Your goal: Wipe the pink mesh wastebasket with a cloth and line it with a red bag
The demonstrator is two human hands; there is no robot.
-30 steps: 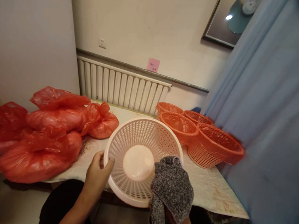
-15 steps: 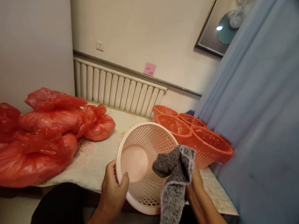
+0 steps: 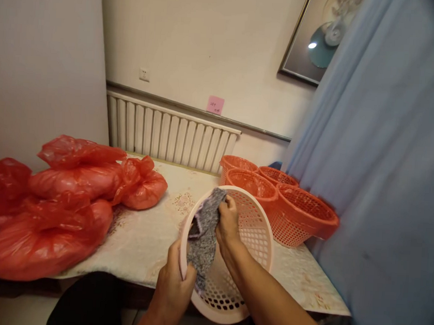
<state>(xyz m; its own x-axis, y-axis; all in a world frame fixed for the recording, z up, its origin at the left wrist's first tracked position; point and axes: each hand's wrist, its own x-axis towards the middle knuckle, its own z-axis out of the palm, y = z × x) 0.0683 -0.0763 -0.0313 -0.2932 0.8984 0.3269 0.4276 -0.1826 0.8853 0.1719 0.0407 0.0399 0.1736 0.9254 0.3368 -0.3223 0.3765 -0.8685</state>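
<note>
A pale pink plastic basket (image 3: 261, 223) with a perforated wall is tilted with its mouth toward me. My left hand (image 3: 174, 281) grips its left rim, thumb inside and fingers outside. Inside the mouth, my right hand (image 3: 230, 224) is closed on a grey speckled cloth (image 3: 206, 234) with a light purple edge. The cloth hangs along the basket's left inner wall, and part of it lies near my left thumb. The basket's bottom is mostly hidden by the cloth and my right arm.
Several filled red plastic bags (image 3: 53, 236) lie on the left of the cloth-covered table (image 3: 143, 246). Several orange-red baskets (image 3: 293, 224) stand at the right by a blue curtain (image 3: 383, 190). A white radiator (image 3: 167, 133) runs along the wall behind.
My right hand has moved left with the grey cloth, from the basket's right rim into its mouth. The basket has shifted slightly right and turned in my left hand.
</note>
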